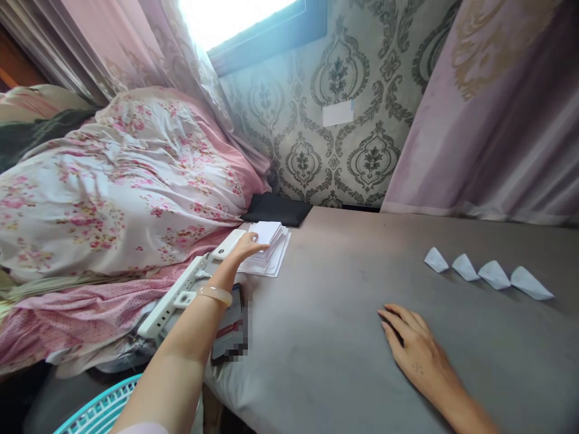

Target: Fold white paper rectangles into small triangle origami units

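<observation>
My left hand (250,246) reaches out to a stack of white paper (275,263) on the grey-covered surface. Its thumb and forefinger are bent round the near left edge of the top sheets (270,229); the other fingers are mostly hidden. A pale bangle (215,293) circles that wrist. My right hand (414,343) lies palm down on the grey surface, holding nothing, its fingers stretched out and the thumb a little apart. Beyond it, to the right, several small folded white paper pieces (494,275) stand in a row.
Beneath my left forearm lies a phone (230,328). A white power strip (172,297) with plugs runs along the left, beside floral bedding (158,157). A black flat item (277,209) sits behind the paper. A turquoise basket (102,407) is at lower left. Pink curtains (488,120) hang at the right.
</observation>
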A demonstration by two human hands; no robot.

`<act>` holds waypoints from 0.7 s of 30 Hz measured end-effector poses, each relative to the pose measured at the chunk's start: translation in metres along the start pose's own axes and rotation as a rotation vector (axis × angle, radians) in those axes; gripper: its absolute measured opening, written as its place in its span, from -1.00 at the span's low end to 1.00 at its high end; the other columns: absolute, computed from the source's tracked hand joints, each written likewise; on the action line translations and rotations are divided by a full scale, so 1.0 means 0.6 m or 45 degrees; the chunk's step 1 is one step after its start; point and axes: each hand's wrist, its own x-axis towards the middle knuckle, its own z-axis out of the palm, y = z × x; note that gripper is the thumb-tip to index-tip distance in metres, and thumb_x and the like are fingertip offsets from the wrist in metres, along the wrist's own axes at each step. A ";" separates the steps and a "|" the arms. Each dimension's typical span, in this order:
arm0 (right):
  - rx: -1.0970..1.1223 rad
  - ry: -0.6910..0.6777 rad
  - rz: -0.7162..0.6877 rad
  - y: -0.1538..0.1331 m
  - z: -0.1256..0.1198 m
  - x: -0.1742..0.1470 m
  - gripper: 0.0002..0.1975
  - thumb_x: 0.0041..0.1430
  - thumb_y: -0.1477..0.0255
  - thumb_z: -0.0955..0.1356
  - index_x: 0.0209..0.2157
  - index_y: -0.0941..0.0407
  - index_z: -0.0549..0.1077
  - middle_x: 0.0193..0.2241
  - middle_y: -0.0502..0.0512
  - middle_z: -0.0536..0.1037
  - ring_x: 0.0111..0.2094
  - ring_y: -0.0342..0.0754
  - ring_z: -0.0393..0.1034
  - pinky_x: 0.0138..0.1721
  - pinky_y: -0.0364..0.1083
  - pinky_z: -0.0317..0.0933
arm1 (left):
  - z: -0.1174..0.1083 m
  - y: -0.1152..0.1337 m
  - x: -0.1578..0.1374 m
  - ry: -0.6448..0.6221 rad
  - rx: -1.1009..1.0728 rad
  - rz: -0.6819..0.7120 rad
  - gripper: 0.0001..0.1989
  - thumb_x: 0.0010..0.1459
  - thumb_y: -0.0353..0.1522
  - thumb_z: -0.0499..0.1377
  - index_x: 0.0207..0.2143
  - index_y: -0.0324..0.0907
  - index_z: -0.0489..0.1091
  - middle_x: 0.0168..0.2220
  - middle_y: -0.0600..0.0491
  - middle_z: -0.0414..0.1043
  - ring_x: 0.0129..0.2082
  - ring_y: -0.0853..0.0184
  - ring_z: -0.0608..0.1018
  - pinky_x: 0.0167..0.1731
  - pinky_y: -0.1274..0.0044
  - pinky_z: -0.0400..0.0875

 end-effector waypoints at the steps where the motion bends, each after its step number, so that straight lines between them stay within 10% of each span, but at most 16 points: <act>1: 0.000 0.001 -0.004 0.001 0.001 0.000 -0.65 0.28 0.30 0.17 -0.09 0.11 0.48 -0.05 0.18 0.46 -0.03 0.09 0.32 -0.03 0.09 0.29 | -0.001 0.000 0.000 -0.004 -0.008 0.001 -0.33 -0.16 -0.11 0.26 -0.02 -0.29 0.32 -0.03 -0.15 0.42 -0.06 0.11 0.46 -0.11 0.46 0.28; 12: 0.025 0.026 -0.012 0.001 0.002 0.001 -0.67 0.26 0.32 0.18 -0.10 0.11 0.48 -0.06 0.19 0.46 -0.03 0.10 0.33 -0.02 0.10 0.28 | -0.014 0.009 -0.016 0.097 -0.113 0.087 -0.60 -0.13 -0.18 0.23 -0.26 -0.24 0.48 -0.38 0.03 0.50 -0.28 0.20 0.52 -0.28 0.50 0.36; 16: 0.043 0.041 -0.011 -0.002 0.000 0.001 -0.68 0.25 0.34 0.19 -0.11 0.09 0.49 -0.06 0.19 0.47 -0.04 0.10 0.34 -0.02 0.11 0.28 | -0.027 0.037 -0.034 0.368 -0.117 0.113 -0.80 -0.01 -0.30 0.14 -0.40 -0.22 0.48 -0.37 -0.04 0.51 -0.20 0.12 0.51 -0.15 0.42 0.33; 21: 0.088 0.021 0.001 -0.007 -0.005 0.002 -0.69 0.26 0.37 0.19 -0.10 0.10 0.47 -0.08 0.19 0.47 -0.03 0.07 0.34 0.00 0.08 0.27 | -0.014 0.111 -0.081 0.748 -0.248 0.243 -0.67 0.20 -0.26 -0.06 -0.10 -0.18 0.38 -0.07 -0.05 0.44 -0.04 0.20 0.45 -0.01 0.45 0.25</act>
